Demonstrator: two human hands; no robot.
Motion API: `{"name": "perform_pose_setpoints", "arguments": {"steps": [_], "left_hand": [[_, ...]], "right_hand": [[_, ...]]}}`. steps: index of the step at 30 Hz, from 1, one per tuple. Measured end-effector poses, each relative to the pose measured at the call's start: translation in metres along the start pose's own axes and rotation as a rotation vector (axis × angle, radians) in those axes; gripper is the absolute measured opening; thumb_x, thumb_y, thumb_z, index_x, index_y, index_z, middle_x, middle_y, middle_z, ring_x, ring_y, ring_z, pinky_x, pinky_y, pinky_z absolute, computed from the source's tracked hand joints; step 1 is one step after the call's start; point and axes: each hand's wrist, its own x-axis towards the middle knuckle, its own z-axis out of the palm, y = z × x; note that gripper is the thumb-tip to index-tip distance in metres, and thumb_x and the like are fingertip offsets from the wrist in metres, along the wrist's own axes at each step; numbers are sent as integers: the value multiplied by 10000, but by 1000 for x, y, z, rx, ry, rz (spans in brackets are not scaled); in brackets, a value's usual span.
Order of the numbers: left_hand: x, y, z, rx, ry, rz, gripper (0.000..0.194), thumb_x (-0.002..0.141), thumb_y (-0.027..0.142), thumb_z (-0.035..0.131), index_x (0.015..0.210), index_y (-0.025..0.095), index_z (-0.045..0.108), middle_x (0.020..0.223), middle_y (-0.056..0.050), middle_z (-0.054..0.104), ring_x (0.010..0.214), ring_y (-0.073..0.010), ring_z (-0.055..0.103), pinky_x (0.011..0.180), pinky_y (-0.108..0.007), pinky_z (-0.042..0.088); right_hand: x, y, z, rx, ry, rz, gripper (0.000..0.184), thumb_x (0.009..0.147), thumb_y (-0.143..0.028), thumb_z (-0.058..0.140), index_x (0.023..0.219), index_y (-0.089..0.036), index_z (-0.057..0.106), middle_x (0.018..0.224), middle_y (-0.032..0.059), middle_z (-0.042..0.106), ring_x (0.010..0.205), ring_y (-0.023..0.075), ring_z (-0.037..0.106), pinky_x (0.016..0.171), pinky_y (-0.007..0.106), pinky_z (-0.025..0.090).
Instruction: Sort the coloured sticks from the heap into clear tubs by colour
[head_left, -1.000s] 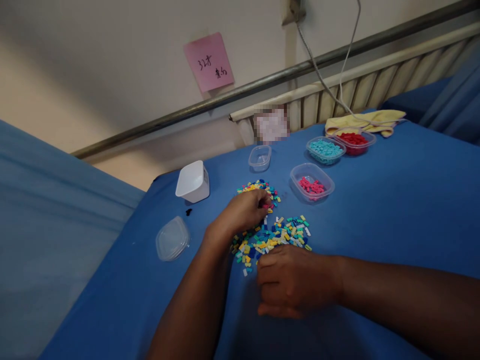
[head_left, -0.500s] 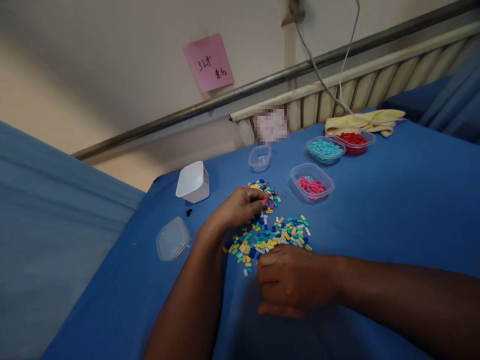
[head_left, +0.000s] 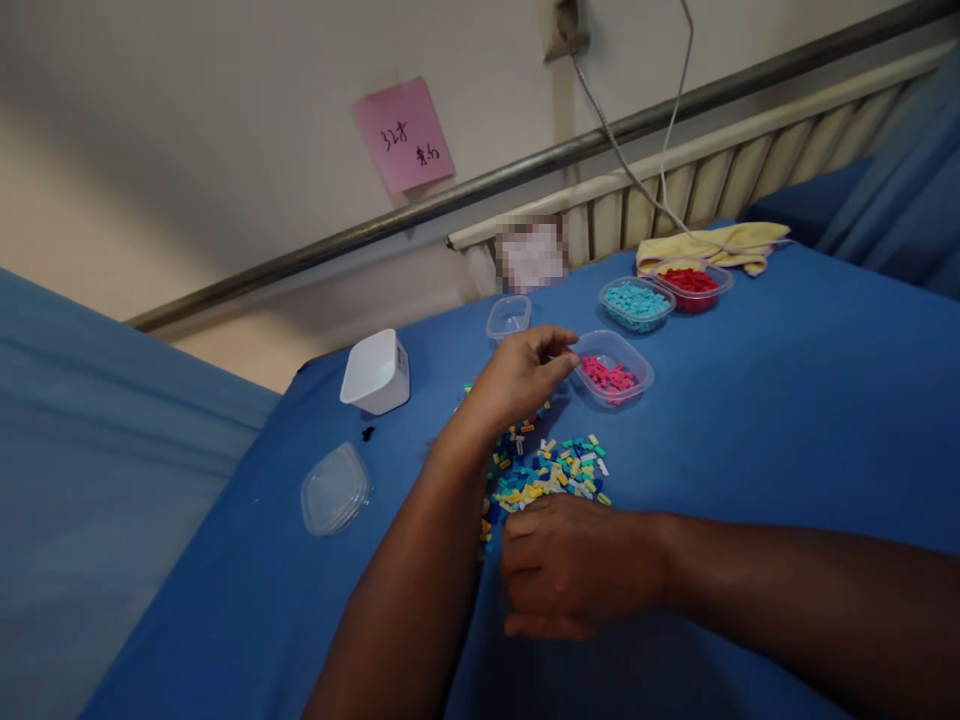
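Note:
My left hand (head_left: pixel 525 375) hovers at the left rim of a clear plastic container (head_left: pixel 646 385) with pink bricks (head_left: pixel 606 374) inside. Its thumb and fingers are pinched together; whatever is between them is too small or hidden to make out. Under and in front of that wrist lies a loose pile of small toy bricks (head_left: pixel 555 472) in yellow, blue, green and white, partly covered by my forearm. My right hand (head_left: pixel 574 565) rests against the pile's near edge, its fingers curled inward. What those fingers hold, if anything, is out of sight.
Behind stand a clear container of light blue bricks (head_left: pixel 636 302), one of red bricks (head_left: pixel 688 288), a yellow cloth (head_left: pixel 712 248) and an empty clear container (head_left: pixel 508 318). To the left are a white tub (head_left: pixel 376 372), clear lids (head_left: pixel 336 490) and a small black item (head_left: pixel 367 433).
My left hand has lifted off the back part of the pile and moved right to the pink bricks' container. My right hand stays by the pile. The view has shifted slightly.

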Motion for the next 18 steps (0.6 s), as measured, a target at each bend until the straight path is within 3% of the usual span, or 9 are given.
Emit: {"name": "perform_pose_setpoints", "arguments": {"steps": [5,8,13,18], "left_hand": [[-17,-3,-10,548,-95,-152,153,955,219,668,1014,199,809,951,-64,791,845,-222,688,748,-325,481],[-33,-7,-9,791,-180,-267,176,956,235,665,1017,227,830,1027,-85,804,919,-270,711,738,-339,458],[-44,-9,0,823,-205,-251,139,943,264,667,968,237,801,1053,-81,798,927,-272,709,686,-326,403],[-49,-17,-22,666,-105,-265,97,907,215,640,950,208,727,903,-48,766,760,-214,652,626,-310,350]], "right_hand": [[1,0,0,-4,-38,-3,412,1116,-429,548,800,-218,708,815,7,662,773,197,541,657,353,421],[1,0,0,2,-51,7,416,1123,-420,532,802,-217,700,814,11,661,781,195,536,670,360,417],[-1,0,-2,-5,-65,5,435,1136,-442,514,807,-217,687,830,11,657,799,195,520,681,375,403],[-1,0,-3,-4,-57,1,412,1124,-426,549,792,-214,672,834,1,649,803,188,528,680,364,412]]}}
